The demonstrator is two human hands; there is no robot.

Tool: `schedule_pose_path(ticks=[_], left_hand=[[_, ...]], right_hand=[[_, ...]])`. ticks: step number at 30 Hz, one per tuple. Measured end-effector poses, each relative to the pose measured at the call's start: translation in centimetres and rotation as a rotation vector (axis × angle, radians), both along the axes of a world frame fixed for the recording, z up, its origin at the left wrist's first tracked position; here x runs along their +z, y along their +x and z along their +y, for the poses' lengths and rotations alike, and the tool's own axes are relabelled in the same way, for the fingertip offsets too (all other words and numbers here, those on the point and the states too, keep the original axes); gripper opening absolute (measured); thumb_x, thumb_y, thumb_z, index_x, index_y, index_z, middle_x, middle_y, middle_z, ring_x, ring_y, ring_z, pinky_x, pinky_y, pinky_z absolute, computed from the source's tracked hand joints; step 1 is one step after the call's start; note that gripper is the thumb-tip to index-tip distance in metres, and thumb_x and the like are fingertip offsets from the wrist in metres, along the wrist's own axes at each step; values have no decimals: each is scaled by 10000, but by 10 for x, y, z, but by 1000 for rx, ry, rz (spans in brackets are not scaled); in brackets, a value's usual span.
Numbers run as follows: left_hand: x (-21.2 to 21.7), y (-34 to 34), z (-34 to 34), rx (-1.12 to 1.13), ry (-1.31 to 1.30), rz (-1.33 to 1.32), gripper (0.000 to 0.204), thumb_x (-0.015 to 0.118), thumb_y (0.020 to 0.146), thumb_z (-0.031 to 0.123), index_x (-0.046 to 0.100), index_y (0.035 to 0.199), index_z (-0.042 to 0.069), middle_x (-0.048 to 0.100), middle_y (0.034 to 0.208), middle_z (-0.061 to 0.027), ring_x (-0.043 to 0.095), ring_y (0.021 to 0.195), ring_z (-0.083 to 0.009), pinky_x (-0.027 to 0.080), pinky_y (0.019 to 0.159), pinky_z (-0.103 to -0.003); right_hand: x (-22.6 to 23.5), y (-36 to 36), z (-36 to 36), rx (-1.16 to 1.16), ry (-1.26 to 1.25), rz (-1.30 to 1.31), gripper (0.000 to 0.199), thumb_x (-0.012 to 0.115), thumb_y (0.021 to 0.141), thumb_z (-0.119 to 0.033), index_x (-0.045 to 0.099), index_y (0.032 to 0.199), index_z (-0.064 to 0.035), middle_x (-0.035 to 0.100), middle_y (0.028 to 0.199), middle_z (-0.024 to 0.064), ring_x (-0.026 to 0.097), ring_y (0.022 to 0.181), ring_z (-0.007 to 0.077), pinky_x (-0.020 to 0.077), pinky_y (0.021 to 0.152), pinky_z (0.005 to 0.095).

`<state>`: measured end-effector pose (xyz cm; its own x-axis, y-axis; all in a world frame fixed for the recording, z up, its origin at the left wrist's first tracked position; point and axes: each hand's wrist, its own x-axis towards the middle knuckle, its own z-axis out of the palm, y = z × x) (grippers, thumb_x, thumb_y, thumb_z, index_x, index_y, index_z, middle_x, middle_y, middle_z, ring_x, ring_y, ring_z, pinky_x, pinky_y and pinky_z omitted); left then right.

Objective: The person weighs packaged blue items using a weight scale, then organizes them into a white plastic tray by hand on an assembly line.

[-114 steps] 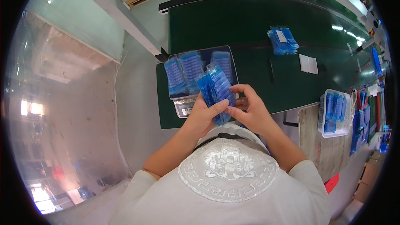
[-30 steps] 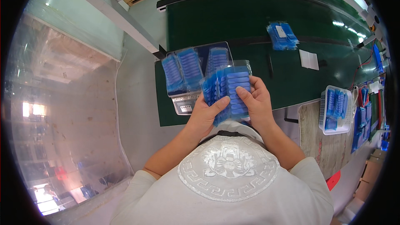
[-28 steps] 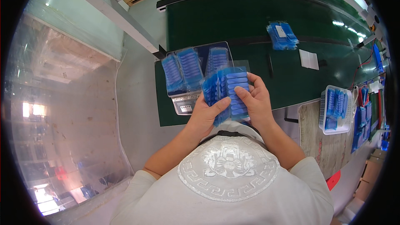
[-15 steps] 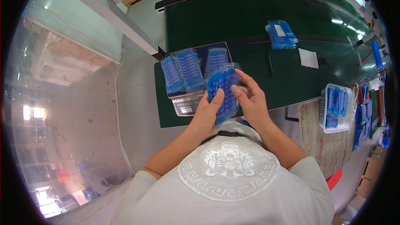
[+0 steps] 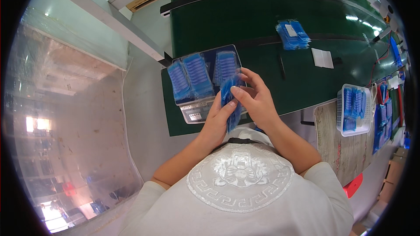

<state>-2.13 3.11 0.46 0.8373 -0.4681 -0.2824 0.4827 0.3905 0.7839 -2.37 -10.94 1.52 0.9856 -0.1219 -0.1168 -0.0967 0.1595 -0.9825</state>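
Tilted nearly edge-on in front of me is a clear-and-blue plastic packet (image 5: 233,121) with ribbed blue pieces inside. My left hand (image 5: 216,117) grips its near left side, thumb across it. The thumb and fingers of my right hand (image 5: 259,98) close on its upper right edge. Just beyond my hands, a digital scale (image 5: 193,114) rests on the green table. Similar packets lie on its dark top: one pair (image 5: 197,75) at the left and more (image 5: 226,64) at the right, partly behind the held packet.
A pile of blue plastic bags (image 5: 294,35) lies farther back on the green table (image 5: 245,22). Nearer are a dark pen-like stick (image 5: 282,67) and folded white paper (image 5: 323,58). At right, a white basket (image 5: 355,132) of blue packets stands on a wood-grain surface (image 5: 329,142).
The packet has turned from showing its broad ribbed face to nearly edge-on. My right hand has shifted slightly left, its thumb now closer to the left thumb.
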Motion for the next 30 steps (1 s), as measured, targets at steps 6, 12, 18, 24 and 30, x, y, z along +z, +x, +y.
schedule_pose_path(ticks=[6, 12, 18, 24, 30], left_hand=[[2, 0, 0, 33, 13, -9, 441, 506, 956, 175, 380, 1369, 83, 499, 1263, -65, 506, 1163, -165, 417, 999, -334], [6, 1, 2, 40, -14, 69, 415, 519, 950, 173, 409, 1343, 93, 534, 1218, -43, 539, 1124, -154, 455, 963, -332], [9, 0, 4, -11, -64, 94, 455, 571, 921, 107, 402, 1342, 75, 511, 1210, -53, 504, 1121, -144, 414, 975, -315], [14, -1, 3, -24, -103, 119, 489, 603, 906, 120, 390, 1344, 75, 518, 1180, -59, 518, 1106, -151, 436, 953, -314], [12, 0, 5, -28, -85, 112, 483, 637, 888, 150, 423, 1314, 76, 531, 1177, -59, 539, 1089, -156, 455, 939, -328]], right_hand=[[0, 1, 2, 28, 97, -19, 592, 665, 867, -205, 402, 1353, 7, 507, 1243, 172, 536, 1093, 220, 456, 911, 338], [-4, 0, -1, 51, 73, -44, 585, 657, 859, -163, 403, 1357, 12, 515, 1239, 167, 544, 1087, 215, 457, 912, 334], [6, 1, -16, 176, 15, -18, 631, 679, 830, -169, 400, 1366, 10, 515, 1242, 179, 540, 1108, 238, 460, 919, 352], [11, 0, -19, 193, 33, 1, 603, 658, 832, -132, 407, 1367, -10, 508, 1246, 172, 539, 1113, 233, 466, 921, 355], [7, -3, -20, 214, -5, -32, 612, 649, 842, -140, 385, 1380, -15, 497, 1261, 183, 524, 1139, 244, 457, 938, 359]])
